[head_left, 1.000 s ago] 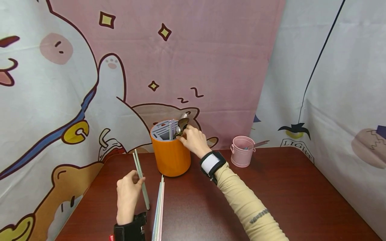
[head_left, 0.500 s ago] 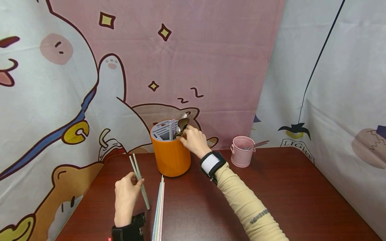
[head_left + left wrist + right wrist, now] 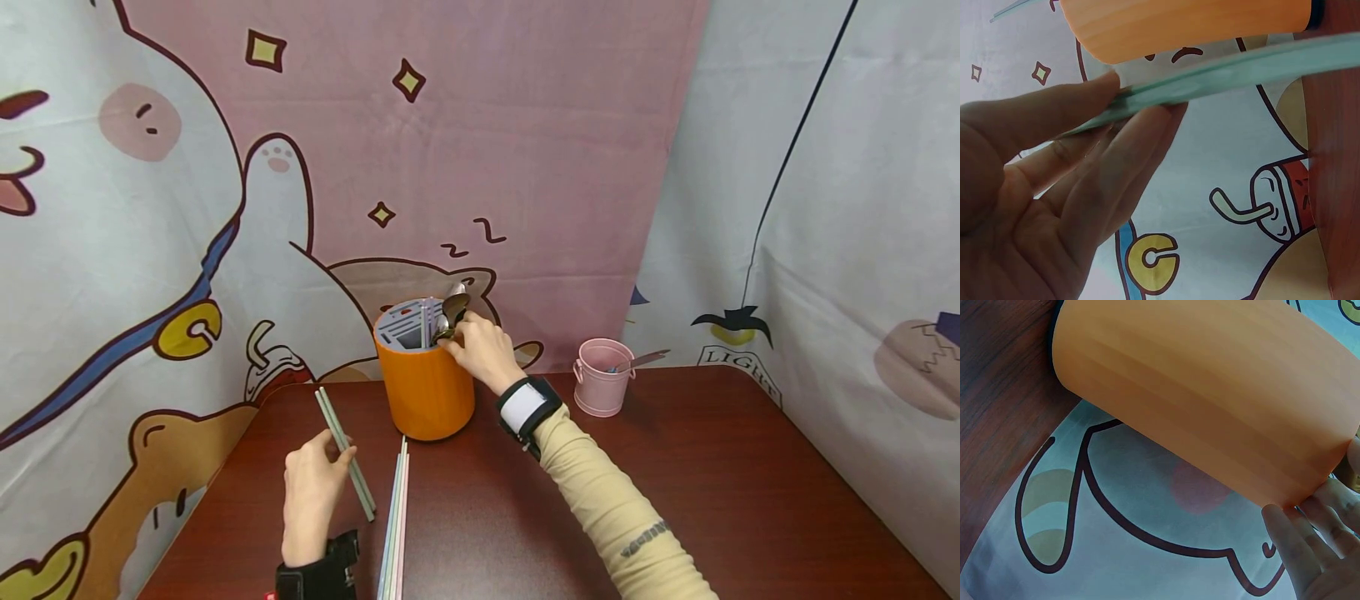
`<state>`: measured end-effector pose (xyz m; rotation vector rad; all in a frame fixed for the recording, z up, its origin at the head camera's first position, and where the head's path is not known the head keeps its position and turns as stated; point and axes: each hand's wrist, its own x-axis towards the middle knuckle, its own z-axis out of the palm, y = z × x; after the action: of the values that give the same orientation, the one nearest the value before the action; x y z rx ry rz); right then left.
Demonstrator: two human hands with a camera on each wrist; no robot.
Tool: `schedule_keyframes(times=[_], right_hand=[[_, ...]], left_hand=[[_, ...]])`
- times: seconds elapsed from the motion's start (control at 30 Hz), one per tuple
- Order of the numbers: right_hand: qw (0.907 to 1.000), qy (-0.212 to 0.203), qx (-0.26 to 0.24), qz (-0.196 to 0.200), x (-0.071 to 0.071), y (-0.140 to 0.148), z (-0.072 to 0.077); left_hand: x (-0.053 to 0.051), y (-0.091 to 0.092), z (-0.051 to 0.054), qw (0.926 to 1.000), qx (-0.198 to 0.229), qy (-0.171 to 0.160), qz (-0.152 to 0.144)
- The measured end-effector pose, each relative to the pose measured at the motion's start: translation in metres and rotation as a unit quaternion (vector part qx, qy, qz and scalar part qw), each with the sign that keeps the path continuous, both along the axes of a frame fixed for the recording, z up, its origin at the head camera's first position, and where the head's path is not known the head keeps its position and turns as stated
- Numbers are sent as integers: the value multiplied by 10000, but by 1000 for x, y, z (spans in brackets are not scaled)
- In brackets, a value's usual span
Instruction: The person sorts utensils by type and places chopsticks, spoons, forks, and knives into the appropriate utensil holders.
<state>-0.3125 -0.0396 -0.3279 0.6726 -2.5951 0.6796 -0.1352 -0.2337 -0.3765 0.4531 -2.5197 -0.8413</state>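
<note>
My left hand [image 3: 315,492] pinches a pair of pale green chopsticks [image 3: 363,492] between thumb and fingers. In the left wrist view the chopsticks [image 3: 1235,72] slant past the fingertips, side by side. An orange cylindrical cutlery holder [image 3: 426,396] stands upright at the table's back, with a grey slotted top [image 3: 408,321]. Several spoons [image 3: 456,305] stick up from its right side. My right hand [image 3: 483,350] grips the holder's rim beside the spoons. In the right wrist view, fingers [image 3: 1288,537] lie against the holder; the thumb's hold is partly hidden.
Several pastel chopsticks [image 3: 395,525] lie in a bundle on the brown table [image 3: 675,483], right of the left hand. A small pink bucket [image 3: 600,392] with a utensil handle [image 3: 648,358] leaning out stands right of the holder. A printed cloth [image 3: 525,150] hangs behind.
The left hand has shifted slightly left and down, and the chopsticks' upper ends have tipped left. They parted, then came together again. The right hand and holder stay still.
</note>
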Motion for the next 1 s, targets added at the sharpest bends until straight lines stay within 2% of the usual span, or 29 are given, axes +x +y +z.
schedule_keyframes(times=[0.5,1.0], right_hand=[[10000,26,1,-3,0,0,0],[10000,38,-26,-15,0,0,1]], left_hand=[[0,-1,1,9999,-68,-49,-64],[1,1,2,9998,-143,157,-6]])
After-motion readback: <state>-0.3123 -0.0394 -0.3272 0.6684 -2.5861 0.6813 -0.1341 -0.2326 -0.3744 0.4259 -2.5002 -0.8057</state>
